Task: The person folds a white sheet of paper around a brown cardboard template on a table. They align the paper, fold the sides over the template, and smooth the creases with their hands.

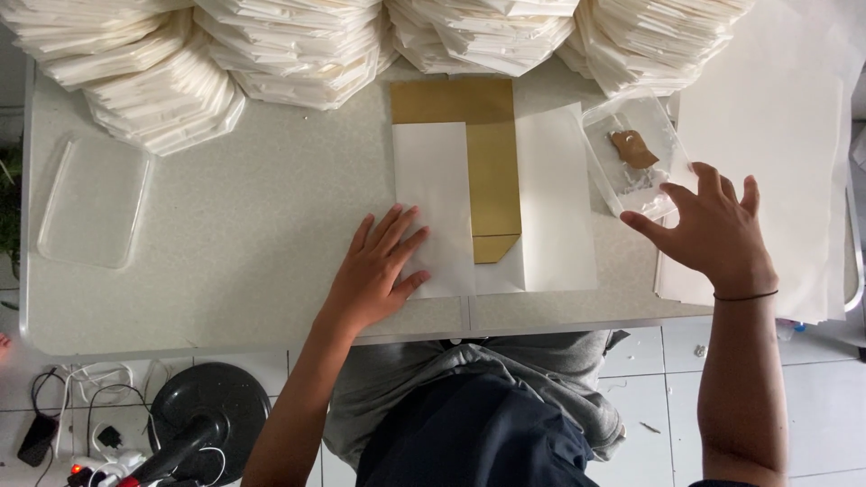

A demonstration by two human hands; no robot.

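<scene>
A: Starting from the left of the gold sheet (492,167), what is showing?

B: Far to its left a clear tray (90,200) is lying on the table (253,225), with no contents visible. Nearer, the person's left hand (377,271) is pressing flat, fingers spread and gripping nothing, on the white paper (433,203) that is covering the gold sheet's left part.

A: And to the right of the gold sheet?

B: More white paper is lying against its right edge. Beyond that, a clear box (631,153) is sitting with a small brown piece (633,149) inside. The right hand (713,230) is hovering open at the box's near corner, fingertips seemingly just touching it, holding nothing.

A: How far along is the work looking?

B: Seemingly early for this piece: the paper is laid over the gold sheet, yet no fold is visibly finished. Behind the gold sheet, stacks of white pieces (307,45) are piling up, probably done ones.

A: Anything unclear?

B: The stacks are running off the top edge, and what the brown piece is cannot be made out.
</scene>
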